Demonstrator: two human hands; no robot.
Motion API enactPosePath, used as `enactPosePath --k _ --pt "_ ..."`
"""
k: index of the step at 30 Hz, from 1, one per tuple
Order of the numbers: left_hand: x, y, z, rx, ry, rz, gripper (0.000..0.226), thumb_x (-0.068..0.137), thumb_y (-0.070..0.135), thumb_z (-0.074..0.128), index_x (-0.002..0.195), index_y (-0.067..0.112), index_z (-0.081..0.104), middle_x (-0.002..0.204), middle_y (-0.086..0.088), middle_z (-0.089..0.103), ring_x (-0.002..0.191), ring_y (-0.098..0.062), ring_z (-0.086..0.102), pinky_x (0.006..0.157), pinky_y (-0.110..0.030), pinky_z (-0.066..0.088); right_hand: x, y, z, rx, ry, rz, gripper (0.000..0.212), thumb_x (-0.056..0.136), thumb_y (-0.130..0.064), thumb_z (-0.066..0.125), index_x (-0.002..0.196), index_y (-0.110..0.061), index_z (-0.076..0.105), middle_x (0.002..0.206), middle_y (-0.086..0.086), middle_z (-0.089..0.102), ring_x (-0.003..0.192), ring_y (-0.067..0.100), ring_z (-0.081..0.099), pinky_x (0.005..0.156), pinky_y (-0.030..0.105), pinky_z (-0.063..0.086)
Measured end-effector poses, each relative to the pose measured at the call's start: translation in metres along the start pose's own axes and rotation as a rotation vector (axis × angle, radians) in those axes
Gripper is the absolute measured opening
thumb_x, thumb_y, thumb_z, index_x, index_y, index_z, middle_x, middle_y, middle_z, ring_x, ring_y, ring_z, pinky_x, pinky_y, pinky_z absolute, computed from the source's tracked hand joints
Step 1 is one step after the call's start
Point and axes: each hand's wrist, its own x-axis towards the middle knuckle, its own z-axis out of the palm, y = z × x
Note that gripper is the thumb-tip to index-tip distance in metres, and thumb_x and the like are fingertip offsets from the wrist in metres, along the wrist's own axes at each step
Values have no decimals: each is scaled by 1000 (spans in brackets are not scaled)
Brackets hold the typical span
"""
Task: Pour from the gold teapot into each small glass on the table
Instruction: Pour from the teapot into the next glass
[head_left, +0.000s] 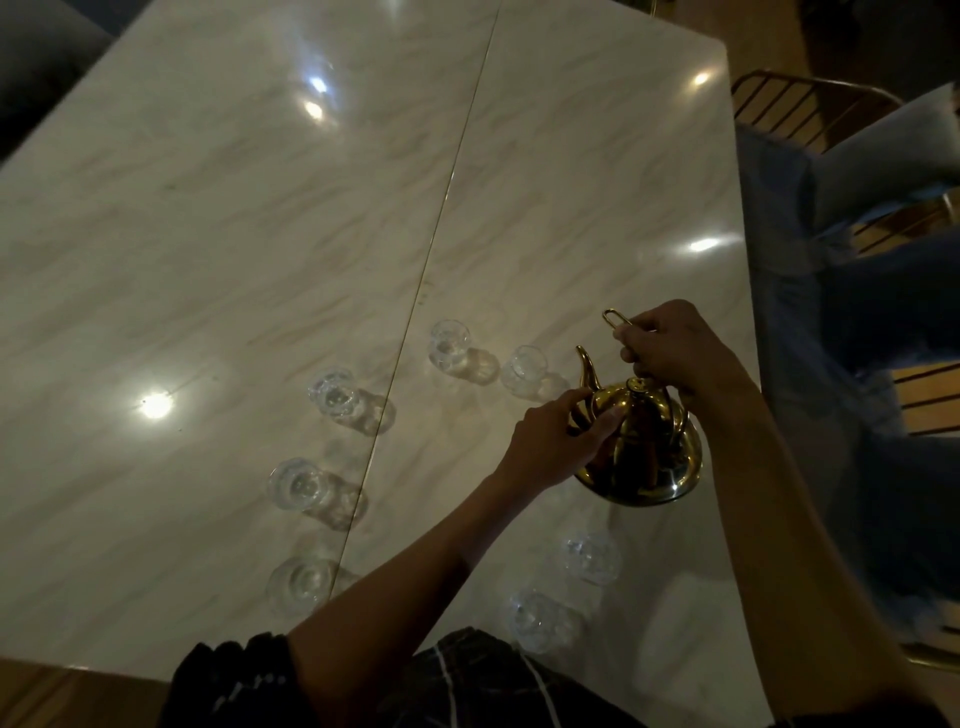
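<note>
Hands on gold teapot (641, 447): right hand (670, 348) gripping handle, left hand (558, 436) steadying body.

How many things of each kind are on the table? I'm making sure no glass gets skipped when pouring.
Small clear glasses: 7 (the farthest one)
Gold teapots: 1, with the left hand on its body and the right hand gripping its handle
Total: 8
</note>
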Motion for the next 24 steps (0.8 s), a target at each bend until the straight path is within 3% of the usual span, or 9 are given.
enactPosePath --k 9,13,19,24 --pt "-2 1 -1 -16 19 9 50 92 64 53 130 33 59 106 9 71 79 1 65 74 -20 52 0 0 0 -3 -9 -13 21 97 -12 54 101 3 68 75 11 64 61 17 56 58 29 46" --pt "-2 3 -3 -14 7 9 50 92 64 53 130 32 59 101 9 71 68 9 60 65 -12 47 2 0 -1 -14 -17 -9 21 97 -12 54 101 4 68 75 11 64 59 15 56 55 28 46" --pt "0 2 -1 -28 3 8 53 91 65 53 132 31 58 104 7 71 70 8 61 69 -15 50 2 -2 -2 -21 -18 -13 21 97 -12 54 101 4 68 76 11 64 59 15 56 55 27 46" --pt "-1 5 -2 -28 0 20 51 93 61 54 132 29 58 103 6 72 63 18 58 58 -3 42 1 -3 -3 -29 -6 -17 21 97 -12 54 100 3 69 75 10 64 61 16 57 57 28 46"
